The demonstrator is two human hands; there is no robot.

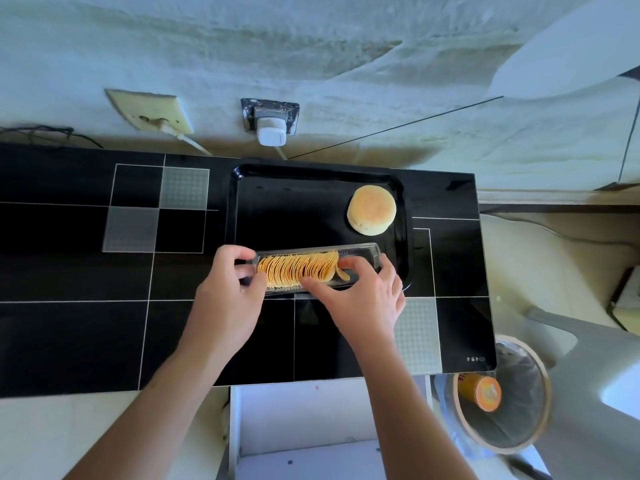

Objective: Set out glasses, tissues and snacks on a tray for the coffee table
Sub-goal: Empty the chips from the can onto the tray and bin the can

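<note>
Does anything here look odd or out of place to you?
One chip has tipped out of the stacked row in the clear chip tray and lies loose beside the right hand. The chip tray also overhangs the black tray's near edge. The bun sits bare on the black tray.

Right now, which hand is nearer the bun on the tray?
Right. The right hand grips the chip tray's right end, just below the bun. The left hand holds the opposite end, farther left of the bun.

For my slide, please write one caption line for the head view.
Both hands hold a clear tray of chips at the black tray's near edge, bun in far corner.
</note>
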